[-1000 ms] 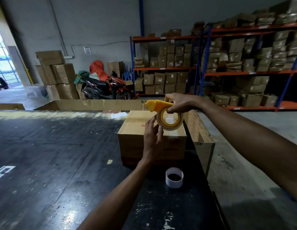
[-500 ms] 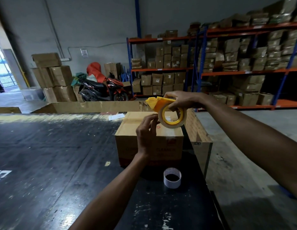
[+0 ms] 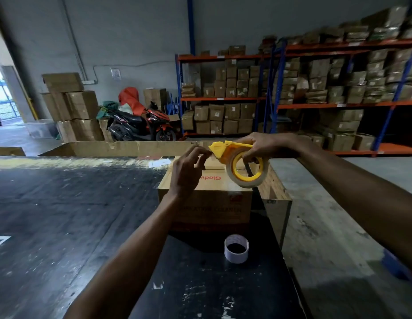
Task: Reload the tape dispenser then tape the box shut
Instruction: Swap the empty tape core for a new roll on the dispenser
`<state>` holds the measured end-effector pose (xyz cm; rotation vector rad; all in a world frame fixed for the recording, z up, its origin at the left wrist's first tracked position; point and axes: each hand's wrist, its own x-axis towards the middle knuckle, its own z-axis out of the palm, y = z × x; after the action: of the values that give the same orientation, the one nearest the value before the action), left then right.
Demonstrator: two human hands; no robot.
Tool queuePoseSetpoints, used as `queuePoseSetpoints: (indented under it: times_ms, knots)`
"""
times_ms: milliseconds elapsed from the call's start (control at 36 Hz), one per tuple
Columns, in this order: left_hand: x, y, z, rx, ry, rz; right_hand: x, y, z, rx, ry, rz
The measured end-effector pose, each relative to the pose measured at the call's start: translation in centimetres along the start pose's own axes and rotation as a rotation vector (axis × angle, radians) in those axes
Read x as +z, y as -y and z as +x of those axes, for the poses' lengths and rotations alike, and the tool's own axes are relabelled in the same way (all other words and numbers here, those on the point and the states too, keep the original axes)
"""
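Note:
My right hand [image 3: 264,146] grips a yellow tape dispenser [image 3: 225,149] loaded with a roll of clear tape [image 3: 246,171], held in the air above a closed cardboard box [image 3: 214,203]. My left hand [image 3: 188,171] is raised just left of the dispenser's nose, thumb and fingertips pinched together at the cutter end; whether tape is between them I cannot tell. The box stands on the dark table [image 3: 85,215] with red print on its top. An empty white tape core [image 3: 236,248] stands on the table in front of the box.
A large open carton [image 3: 276,199] stands against the box's right side, at the table's right edge. A long cardboard wall [image 3: 122,148] runs along the table's far edge. Beyond are a scooter [image 3: 140,125], stacked boxes and shelving racks [image 3: 315,100].
My left hand rose from the front of the roll to the dispenser's nose. The dispenser tilted, so the roll's open side faces me more.

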<state>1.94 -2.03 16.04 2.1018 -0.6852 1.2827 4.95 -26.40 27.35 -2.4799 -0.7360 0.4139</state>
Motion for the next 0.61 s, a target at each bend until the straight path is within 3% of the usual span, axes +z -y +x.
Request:
queuePoseSetpoints:
  times_ms: [83,167,417,611]
  knots:
    - [-0.4,0.4,0.2,0.053,0.036,0.069,0.0,0.4,-0.4,-0.011,-0.009,-0.01]
    - [0.0,0.1,-0.1,-0.014,0.053,-0.022,0.0,1.1,-0.7,-0.016,-0.057,-0.066]
    - [-0.3,-1.2,0.5,-0.733,0.16,-0.95,0.5,2.2,-1.0,-0.033,-0.225,-0.267]
    - [-1.0,-1.1,2.8,-1.126,0.266,-1.21,0.9,3.2,-0.8,-0.068,-0.294,-0.401]
